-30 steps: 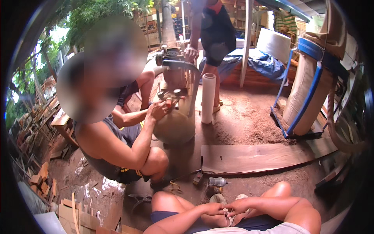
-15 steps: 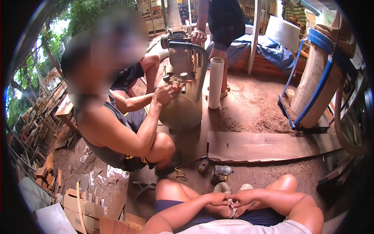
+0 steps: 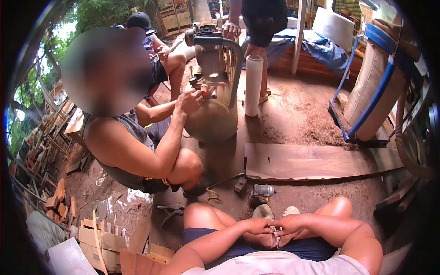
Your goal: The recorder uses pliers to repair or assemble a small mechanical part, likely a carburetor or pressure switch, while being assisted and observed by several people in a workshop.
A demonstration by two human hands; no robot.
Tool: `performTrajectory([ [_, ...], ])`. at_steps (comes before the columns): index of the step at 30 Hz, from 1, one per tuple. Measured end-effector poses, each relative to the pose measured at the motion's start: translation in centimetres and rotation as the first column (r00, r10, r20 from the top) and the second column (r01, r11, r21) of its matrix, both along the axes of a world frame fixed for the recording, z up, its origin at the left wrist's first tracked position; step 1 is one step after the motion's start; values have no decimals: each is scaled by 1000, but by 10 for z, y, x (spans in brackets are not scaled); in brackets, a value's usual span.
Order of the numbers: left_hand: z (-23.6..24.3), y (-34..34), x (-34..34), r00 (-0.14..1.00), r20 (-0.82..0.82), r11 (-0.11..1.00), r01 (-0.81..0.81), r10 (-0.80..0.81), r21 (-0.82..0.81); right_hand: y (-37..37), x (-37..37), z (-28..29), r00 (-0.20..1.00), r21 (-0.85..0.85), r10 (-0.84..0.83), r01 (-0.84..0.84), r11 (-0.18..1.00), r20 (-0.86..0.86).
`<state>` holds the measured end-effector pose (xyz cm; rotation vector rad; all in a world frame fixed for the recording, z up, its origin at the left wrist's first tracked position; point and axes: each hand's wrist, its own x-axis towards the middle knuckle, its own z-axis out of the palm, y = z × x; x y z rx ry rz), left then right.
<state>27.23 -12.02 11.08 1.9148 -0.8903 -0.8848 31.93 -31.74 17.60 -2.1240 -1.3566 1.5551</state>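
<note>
My left hand [image 3: 259,225] and my right hand [image 3: 286,223] meet in front of my lap, between my bent knees. Both have their fingers curled and pinched together at the tips. Anything between them is too small or hidden to name. Just beyond are my feet in light clogs [image 3: 262,211]. A cordless drill [image 3: 262,191] lies on the ground past them, and a small dark box with a cord [image 3: 239,184] rests to its left. A pair of clamp-like pliers [image 3: 171,211] lies left of my left knee.
A crouching person [image 3: 133,146] works at the fittings of an air compressor [image 3: 211,119]. Another person stands behind it; a third sits farther back. A wide plank [image 3: 316,160], a white roll [image 3: 253,87], a dust collector bag [image 3: 371,91] and cardboard [image 3: 103,245] surround me.
The view has shifted slightly, so the scene sits a little higher. The crouching person's head has moved left and down, revealing the seated person behind. My hands stay together.
</note>
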Motion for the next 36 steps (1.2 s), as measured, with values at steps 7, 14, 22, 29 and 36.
performTrajectory([
  [7, -6, -1, -2, 1000, -13, 1000, -1, 1, 12, 2, 0, 1, 1000, -6, 2, -2, 1000, 15],
  [14, -1, -1, -2, 1000, 15, 999, -15, 14, 37, 3, 0, 0, 1000, -25, 13, -12, 1000, 26],
  [22, 3, -2, -5, 997, -12, 996, -79, 79, 30, 2, -1, 15, 1000, 19, 6, -6, 1000, 12],
  [29, -10, -2, -5, 998, -8, 999, -54, 54, -4, 1, -1, 12, 1000, 23, 0, 0, 1000, 20],
  [36, -12, -3, -4, 998, -30, 998, -62, 62, -3, 2, -1, 10, 999, 20, 5, -5, 1000, 38],
])
